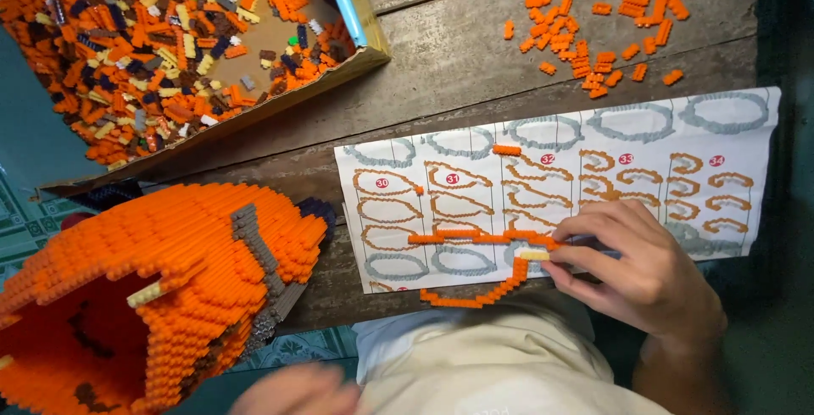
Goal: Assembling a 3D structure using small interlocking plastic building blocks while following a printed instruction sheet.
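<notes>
The right hand (636, 275) rests on the lower right part of the instruction sheet (729, 228), with its fingertips (564, 254) pinched together on a small cream brick (534, 255). That brick sits at the right end of a thin orange brick chain (475, 237), which runs left across the sheet as a near-straight row and also curves down and left off the sheet's lower edge onto the bench (458, 67). The sheet lies flat on the weathered wooden bench and shows rows of printed grey and orange ring outlines. A short orange piece (506, 150) lies on the upper middle of the sheet, apart from the chain. The left hand (297, 391) appears blurred at the bottom edge, below the large orange brick model (153, 279); whether it is closed or spread cannot be determined. The model stands at lower left, hollow, with a grey strip along one ridge. A cardboard tray (254, 114) of mixed bricks, mostly orange, occupies the upper left. Loose orange bricks (610, 25) are scattered on the bench at upper right, well apart from the hand.
</notes>
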